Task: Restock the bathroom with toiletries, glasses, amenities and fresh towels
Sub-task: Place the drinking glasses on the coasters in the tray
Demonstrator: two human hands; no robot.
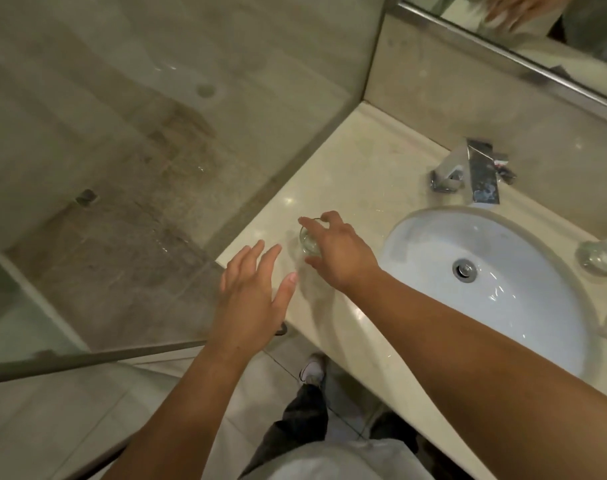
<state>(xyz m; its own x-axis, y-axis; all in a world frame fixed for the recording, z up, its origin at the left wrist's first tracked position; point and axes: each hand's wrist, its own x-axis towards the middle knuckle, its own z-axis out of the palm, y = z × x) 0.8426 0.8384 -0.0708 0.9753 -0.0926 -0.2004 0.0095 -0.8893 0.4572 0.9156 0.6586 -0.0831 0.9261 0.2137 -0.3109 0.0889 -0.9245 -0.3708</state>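
Note:
A clear drinking glass (308, 241) stands upright on the cream marble counter (347, 174), left of the sink. My right hand (336, 251) reaches over it from above, fingers and thumb curled around its rim. My left hand (257, 292) hovers just left of the glass at the counter's edge, fingers straight and spread, holding nothing. A second glass (599, 258) in clear wrapping stands on the counter to the right of the sink.
The white oval sink (433, 244) has a chrome drain, with a chrome faucet (468, 174) behind it. A mirror (537, 39) runs along the back wall. A glass shower screen (122, 168) stands against the counter's left end. My feet are on the tiled floor below.

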